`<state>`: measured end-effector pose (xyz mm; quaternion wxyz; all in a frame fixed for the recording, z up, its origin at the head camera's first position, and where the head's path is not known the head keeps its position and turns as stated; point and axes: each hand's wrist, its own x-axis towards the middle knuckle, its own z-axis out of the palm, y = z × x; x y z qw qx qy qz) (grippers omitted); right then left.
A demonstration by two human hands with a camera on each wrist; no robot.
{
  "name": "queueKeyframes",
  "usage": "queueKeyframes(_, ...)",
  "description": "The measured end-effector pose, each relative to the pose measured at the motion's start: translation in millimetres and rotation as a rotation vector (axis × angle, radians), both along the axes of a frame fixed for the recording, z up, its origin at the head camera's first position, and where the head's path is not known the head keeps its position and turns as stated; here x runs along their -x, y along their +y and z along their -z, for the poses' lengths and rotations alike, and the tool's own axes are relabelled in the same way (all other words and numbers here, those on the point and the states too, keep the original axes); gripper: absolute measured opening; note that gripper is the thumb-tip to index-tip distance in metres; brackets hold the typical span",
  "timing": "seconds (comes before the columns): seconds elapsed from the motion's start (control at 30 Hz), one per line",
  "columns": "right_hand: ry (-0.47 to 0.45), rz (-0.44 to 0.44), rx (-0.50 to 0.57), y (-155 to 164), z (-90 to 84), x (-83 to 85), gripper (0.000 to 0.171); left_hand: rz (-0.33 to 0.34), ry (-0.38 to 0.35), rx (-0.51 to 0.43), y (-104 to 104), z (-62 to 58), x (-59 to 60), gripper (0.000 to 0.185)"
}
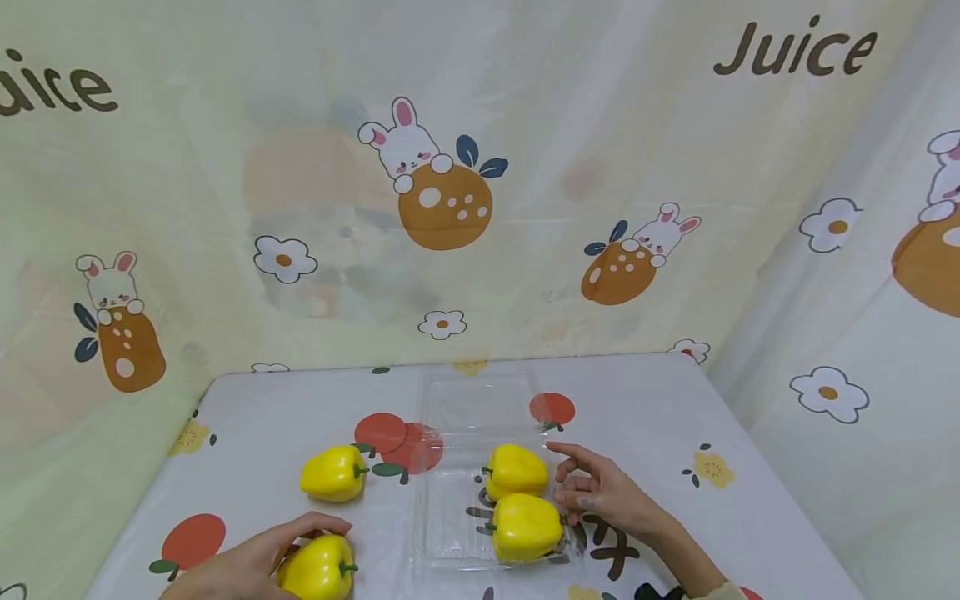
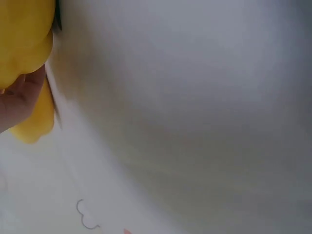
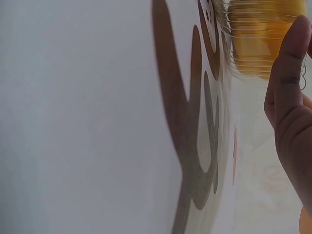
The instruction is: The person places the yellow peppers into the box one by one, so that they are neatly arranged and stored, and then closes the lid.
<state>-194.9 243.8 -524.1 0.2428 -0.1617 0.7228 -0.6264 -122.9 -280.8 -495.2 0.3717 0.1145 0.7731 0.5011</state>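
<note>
In the head view, my left hand [image 1: 258,560] grips a yellow bell pepper [image 1: 318,568] at the table's near left, its fingers over the top. The left wrist view shows that pepper [image 2: 24,41] close up with fingers round its side. Just behind it lies another yellow bell pepper [image 1: 333,473]. A clear plastic clamshell box [image 1: 453,533] lies with its lid folded back. Two yellow peppers, a rear one [image 1: 517,471] and a front one [image 1: 527,527], sit in its right half. My right hand [image 1: 611,496] is at the box's right side, fingers loosely bent, index finger extended.
The box's clear lid [image 1: 480,404] lies flat towards the back of the table. A white cloth [image 1: 712,533] with fruit and flower prints covers the table. Printed curtains [image 1: 525,292] hang behind and at both sides. A small black object [image 1: 658,592] shows at the near edge.
</note>
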Motion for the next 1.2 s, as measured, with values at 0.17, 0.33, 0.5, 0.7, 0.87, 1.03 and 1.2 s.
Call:
queueKeyframes(0.17,0.007,0.001,-0.007,0,-0.1,0.2,0.082,0.022,-0.011,-0.037,1,2.8,0.6,0.072)
queueKeyframes(0.33,0.011,0.0,-0.017,0,-0.1,0.6,0.082,-0.005,-0.027,-0.033,1,4.9,1.0,0.071)
queueKeyframes(0.5,-0.001,0.011,-0.016,0,-0.6,0.1,0.082,-0.039,-0.027,-0.014,1,6.8,1.0,0.071)
queueKeyframes(0.7,-0.014,0.009,-0.01,0,-0.8,-1.5,0.081,-0.036,-0.013,-0.013,1,8.8,0.2,0.067)
queueKeyframes(0.87,-0.016,0.002,-0.004,0,0.2,-1.7,0.081,-0.035,-0.01,-0.012,2,9.7,-0.8,0.067)
queueKeyframes(1.03,-0.006,0.005,-0.006,-1,-0.9,-0.2,0.082,-0.039,0.039,0.011,3,6.2,1.3,0.072)
queueKeyframes(1.2,-0.009,0.007,-0.002,0,-0.4,1.2,0.082,-0.05,0.134,0.034,5,-2.4,5.8,0.078)
